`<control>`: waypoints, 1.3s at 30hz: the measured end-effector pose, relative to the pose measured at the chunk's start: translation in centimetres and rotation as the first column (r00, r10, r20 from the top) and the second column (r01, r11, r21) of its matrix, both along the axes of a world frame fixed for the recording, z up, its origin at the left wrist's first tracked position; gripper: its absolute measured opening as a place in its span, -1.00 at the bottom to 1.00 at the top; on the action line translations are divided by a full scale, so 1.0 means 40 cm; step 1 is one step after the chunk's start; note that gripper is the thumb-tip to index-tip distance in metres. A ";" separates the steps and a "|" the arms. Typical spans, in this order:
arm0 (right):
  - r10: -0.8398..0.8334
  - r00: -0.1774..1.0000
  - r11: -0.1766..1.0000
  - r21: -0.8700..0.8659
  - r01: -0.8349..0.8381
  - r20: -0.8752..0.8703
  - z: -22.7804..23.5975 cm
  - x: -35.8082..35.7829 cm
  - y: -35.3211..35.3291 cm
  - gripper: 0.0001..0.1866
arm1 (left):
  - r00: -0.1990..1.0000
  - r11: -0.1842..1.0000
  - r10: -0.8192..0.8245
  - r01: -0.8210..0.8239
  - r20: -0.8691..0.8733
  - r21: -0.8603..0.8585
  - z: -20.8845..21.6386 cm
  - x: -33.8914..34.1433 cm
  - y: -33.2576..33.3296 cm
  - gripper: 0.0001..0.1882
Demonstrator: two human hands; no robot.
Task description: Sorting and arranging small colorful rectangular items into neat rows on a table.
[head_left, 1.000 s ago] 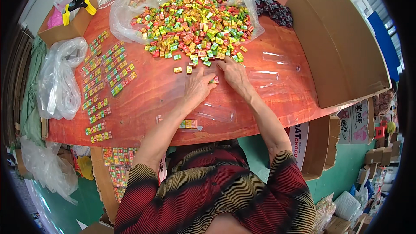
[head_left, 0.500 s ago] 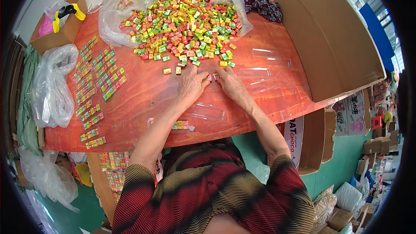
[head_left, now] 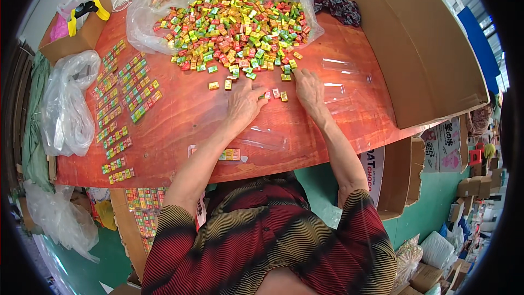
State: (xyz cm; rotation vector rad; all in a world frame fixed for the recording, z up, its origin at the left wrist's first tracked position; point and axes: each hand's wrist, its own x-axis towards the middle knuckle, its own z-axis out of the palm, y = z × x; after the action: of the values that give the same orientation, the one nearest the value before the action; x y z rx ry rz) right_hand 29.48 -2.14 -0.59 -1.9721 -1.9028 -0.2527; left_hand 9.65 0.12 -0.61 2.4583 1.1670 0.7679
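Note:
My left hand [head_left: 244, 102] is on the red tabletop, thumb and forefinger closed at the left end of a short row of small candy-like boxes [head_left: 275, 94]. My right hand [head_left: 310, 92] is to the right of that row, its fingers reaching toward loose boxes [head_left: 285, 77] at the near edge of a large heap [head_left: 234, 33]. Those fingers look slightly apart, with nothing visible between them. Red, green, yellow and orange boxes spill from a clear plastic bag [head_left: 144, 30]. Clear trays [head_left: 262, 137] lie nearer my body, beside a partly filled tray [head_left: 230, 154].
Rows of filled packs [head_left: 139, 90] cover the table's left side. More clear trays [head_left: 335, 92] lie at right, beside a tall cardboard box [head_left: 420, 43]. A carton [head_left: 82, 35] and crumpled plastic [head_left: 68, 109] stand at left. Dark patterned cloth [head_left: 337, 6] sits behind.
My right hand has moved away from the row, right and slightly farther out, uncovering several boxes. My left hand stays at the row's left end. The view has shifted slightly.

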 end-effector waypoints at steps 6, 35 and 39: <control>0.036 0.998 0.998 0.049 -0.033 -0.058 0.020 -0.017 -0.015 -0.85 | 1.000 1.000 -0.003 0.003 0.000 -0.026 -0.011 -0.004 0.001 -0.69; 0.218 0.929 0.957 -0.120 -0.263 -0.299 0.024 -0.085 -0.068 -0.51 | 0.998 0.994 -0.035 0.030 -0.045 -0.106 0.016 -0.007 0.017 -0.69; 0.351 0.870 0.911 -0.088 -0.403 -0.347 0.017 -0.074 -0.052 -0.61 | 0.997 0.993 -0.075 0.075 0.010 -0.092 0.002 -0.023 0.016 -0.66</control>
State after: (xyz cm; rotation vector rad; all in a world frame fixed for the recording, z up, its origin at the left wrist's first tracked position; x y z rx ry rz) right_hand 26.51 -4.23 0.10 -1.5568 -2.0766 0.3246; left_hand 8.74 0.77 -0.53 2.4076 1.0764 0.6844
